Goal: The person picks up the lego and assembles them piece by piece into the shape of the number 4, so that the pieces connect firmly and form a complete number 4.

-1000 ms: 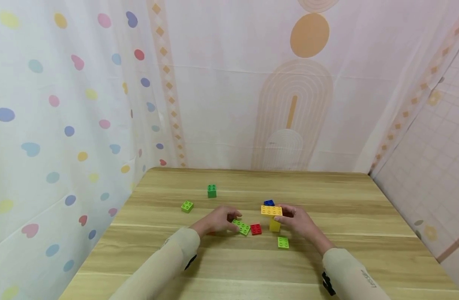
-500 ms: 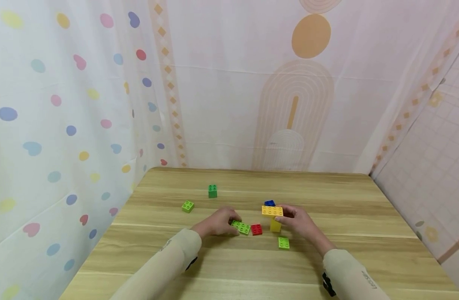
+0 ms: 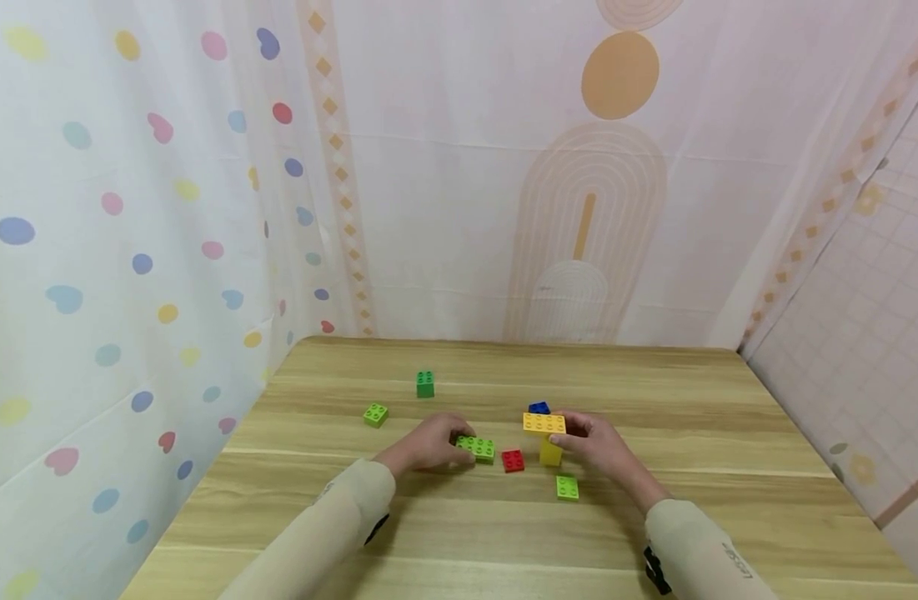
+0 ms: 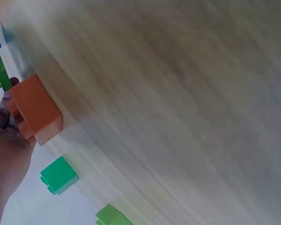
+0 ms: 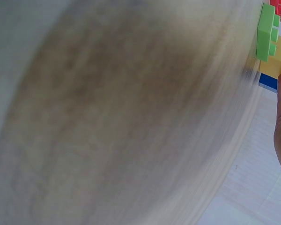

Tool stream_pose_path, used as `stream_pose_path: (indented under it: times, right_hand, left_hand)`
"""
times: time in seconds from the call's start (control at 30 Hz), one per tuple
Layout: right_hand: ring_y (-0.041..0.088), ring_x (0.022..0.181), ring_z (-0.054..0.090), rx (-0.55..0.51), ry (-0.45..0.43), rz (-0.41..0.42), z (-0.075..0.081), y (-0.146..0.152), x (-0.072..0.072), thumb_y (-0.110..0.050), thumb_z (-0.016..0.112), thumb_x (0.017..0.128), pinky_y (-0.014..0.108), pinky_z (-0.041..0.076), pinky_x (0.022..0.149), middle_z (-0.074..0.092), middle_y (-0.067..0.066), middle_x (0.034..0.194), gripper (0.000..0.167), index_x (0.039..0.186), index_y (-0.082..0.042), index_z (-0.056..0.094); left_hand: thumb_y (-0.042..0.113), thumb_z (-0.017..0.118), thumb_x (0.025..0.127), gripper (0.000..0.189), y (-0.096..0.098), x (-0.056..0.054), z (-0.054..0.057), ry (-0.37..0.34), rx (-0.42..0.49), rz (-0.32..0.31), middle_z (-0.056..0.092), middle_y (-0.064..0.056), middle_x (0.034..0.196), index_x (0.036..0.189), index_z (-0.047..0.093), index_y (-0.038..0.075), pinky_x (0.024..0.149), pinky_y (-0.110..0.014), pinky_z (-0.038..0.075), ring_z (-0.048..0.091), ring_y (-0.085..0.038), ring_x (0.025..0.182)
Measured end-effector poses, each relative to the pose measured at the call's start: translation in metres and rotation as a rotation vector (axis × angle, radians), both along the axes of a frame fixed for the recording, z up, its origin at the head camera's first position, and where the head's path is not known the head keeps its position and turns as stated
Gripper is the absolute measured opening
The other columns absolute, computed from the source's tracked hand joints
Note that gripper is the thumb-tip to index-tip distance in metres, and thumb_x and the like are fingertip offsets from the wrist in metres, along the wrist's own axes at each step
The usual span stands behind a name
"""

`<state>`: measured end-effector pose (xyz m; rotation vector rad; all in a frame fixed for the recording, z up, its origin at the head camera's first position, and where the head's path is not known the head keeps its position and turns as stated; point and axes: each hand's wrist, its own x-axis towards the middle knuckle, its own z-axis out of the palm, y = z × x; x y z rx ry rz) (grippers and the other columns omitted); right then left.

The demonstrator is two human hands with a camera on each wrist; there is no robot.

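Observation:
My left hand [image 3: 432,443] pinches a long lime green toy brick [image 3: 477,448] between thumb and fingers, low over the table. An orange brick [image 4: 36,108], hidden by that hand in the head view, stands close beside it in the left wrist view. With thumb and fingers, my right hand [image 3: 597,443] holds a yellow brick stack [image 3: 544,423], a wide eight-stud brick on top of a narrower yellow one. Between the two hands lies a small red brick [image 3: 513,461]. Just behind the yellow stack a blue brick [image 3: 539,407] is partly covered.
A small lime brick [image 3: 567,487] lies in front of the yellow stack. Farther left are another lime brick [image 3: 376,414] and a dark green brick [image 3: 425,384]. The wooden table [image 3: 654,375] ends at a patterned curtain [image 3: 443,208].
My left fingers have closed on the long lime brick, which has turned and shifted slightly left, showing its front side. The right hand and yellow stack stay in place.

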<state>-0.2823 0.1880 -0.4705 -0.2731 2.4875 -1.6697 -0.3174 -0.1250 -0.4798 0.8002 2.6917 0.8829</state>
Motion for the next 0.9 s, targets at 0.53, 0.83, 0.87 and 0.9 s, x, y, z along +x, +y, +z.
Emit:
stream_pose_path:
  times: [0.53, 0.83, 0.87, 0.9]
  right_hand:
    - [0.019, 0.099, 0.059, -0.008, 0.003, 0.008, 0.000, -0.001, 0.002, -0.025, 0.074, 0.091, 0.034, 0.050, 0.085, 0.067, 0.004, 0.114, 0.044, 0.130, -0.007, 0.064]
    - [0.019, 0.099, 0.059, -0.013, 0.004, 0.006, -0.002, 0.000, 0.000, -0.024, 0.073, 0.092, 0.034, 0.050, 0.085, 0.067, 0.004, 0.114, 0.043, 0.130, -0.007, 0.064]
    - [0.019, 0.099, 0.060, -0.014, 0.004, 0.007, -0.002, 0.000, 0.000, -0.024, 0.073, 0.092, 0.034, 0.050, 0.085, 0.067, 0.004, 0.114, 0.043, 0.130, -0.007, 0.064]
    - [0.019, 0.099, 0.060, -0.013, 0.005, 0.007, -0.001, -0.001, 0.000, -0.024, 0.073, 0.092, 0.034, 0.050, 0.085, 0.067, 0.004, 0.115, 0.043, 0.130, -0.007, 0.064]
  left_hand:
    - [0.027, 0.073, 0.090, 0.026, -0.002, 0.002, 0.016, 0.001, 0.154, 0.098, 0.066, 0.003, 0.094, 0.110, 0.071, 0.011, 0.071, -0.031, 0.049, 0.057, -0.012, 0.081]
    - [0.030, 0.073, 0.091, 0.034, 0.007, 0.005, 0.033, -0.032, 0.283, 0.179, 0.063, -0.004, 0.095, 0.116, 0.068, 0.009, 0.066, -0.031, 0.047, 0.054, -0.016, 0.080]
    - [0.030, 0.074, 0.091, 0.034, 0.009, 0.005, 0.035, -0.031, 0.297, 0.184, 0.063, -0.005, 0.095, 0.118, 0.068, 0.009, 0.066, -0.031, 0.046, 0.053, -0.016, 0.080]
    - [0.030, 0.074, 0.091, 0.034, 0.010, 0.005, 0.038, -0.031, 0.311, 0.185, 0.063, -0.005, 0.095, 0.118, 0.068, 0.009, 0.065, -0.031, 0.046, 0.053, -0.017, 0.080]
